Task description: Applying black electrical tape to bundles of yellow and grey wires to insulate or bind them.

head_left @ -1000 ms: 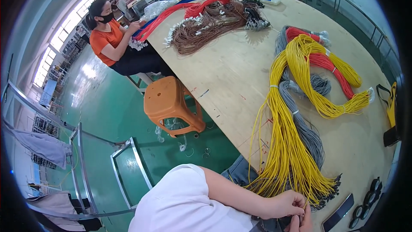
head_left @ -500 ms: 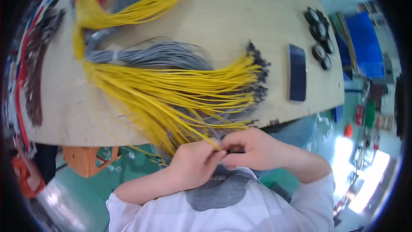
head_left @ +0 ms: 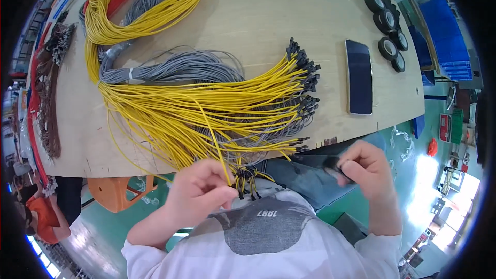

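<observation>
My left hand (head_left: 204, 186) pinches one yellow wire (head_left: 214, 139) near its end, at the table's front edge. It rises out of a thick bundle of yellow wires (head_left: 170, 95) spread over the table. Black connectors (head_left: 305, 70) tip many of the wires at the bundle's right end. More dark-tipped wire ends (head_left: 248, 178) hang just right of my left hand, over my lap. Off to the right, my right hand (head_left: 367, 168) is closed on a roll of black tape (head_left: 331, 164), blurred by motion and partly covered by the fingers.
Grey wires (head_left: 175, 68) lie tied behind the yellow ones. A phone (head_left: 359, 77) and several black tape rolls (head_left: 388, 49) are at the table's right. Brown wires (head_left: 48, 108) lie far left. An orange stool (head_left: 111, 194) stands below the edge; a person in orange (head_left: 49, 219) is beyond.
My hands were together at the wire ends and are now apart. The right hand has moved away to the right with the tape; the left has shifted slightly left, still pinching a yellow wire.
</observation>
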The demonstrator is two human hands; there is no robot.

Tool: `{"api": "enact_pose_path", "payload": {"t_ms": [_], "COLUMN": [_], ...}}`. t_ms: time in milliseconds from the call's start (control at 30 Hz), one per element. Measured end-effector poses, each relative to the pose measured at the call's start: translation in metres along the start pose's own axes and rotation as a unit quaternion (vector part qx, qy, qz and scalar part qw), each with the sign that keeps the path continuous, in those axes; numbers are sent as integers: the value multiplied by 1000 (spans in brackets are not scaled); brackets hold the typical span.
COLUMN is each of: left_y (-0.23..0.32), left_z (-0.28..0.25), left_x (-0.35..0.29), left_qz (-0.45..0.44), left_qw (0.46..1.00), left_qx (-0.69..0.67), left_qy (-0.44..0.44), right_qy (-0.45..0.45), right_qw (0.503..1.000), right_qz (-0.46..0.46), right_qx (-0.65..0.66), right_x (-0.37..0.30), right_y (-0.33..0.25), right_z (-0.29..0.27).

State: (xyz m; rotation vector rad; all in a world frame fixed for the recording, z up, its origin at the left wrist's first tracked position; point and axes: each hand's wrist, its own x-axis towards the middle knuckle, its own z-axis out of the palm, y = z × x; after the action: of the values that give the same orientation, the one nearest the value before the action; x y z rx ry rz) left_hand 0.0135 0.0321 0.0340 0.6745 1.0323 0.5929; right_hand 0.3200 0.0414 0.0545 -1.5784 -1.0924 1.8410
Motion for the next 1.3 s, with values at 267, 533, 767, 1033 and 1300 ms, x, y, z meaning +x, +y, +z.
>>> {"api": "enact_pose_path", "payload": {"t_ms": [267, 533, 767, 1033, 1300], "left_y": [-14, -17, -35, -27, -26], "left_z": [7, 14, 39, 44, 126], "left_x": [-27, -5, 75, 68, 17], "left_qz": [246, 295, 452, 418, 597], "left_qw": [690, 585, 681, 742, 568], "left_qx": [659, 755, 574, 524, 528], "left_qy": [173, 31, 49, 17, -205], "right_qy": [118, 91, 90, 87, -267], "right_qw": [790, 711, 752, 844, 890], "right_qz": [-402, -462, -457, -372, -351], "right_qx": [-449, -523, -467, -377, -114], "right_x": [35, 56, 50, 49, 50], "right_y": [32, 49, 25, 16, -7], "right_z": [26, 28, 31, 17, 97]}}
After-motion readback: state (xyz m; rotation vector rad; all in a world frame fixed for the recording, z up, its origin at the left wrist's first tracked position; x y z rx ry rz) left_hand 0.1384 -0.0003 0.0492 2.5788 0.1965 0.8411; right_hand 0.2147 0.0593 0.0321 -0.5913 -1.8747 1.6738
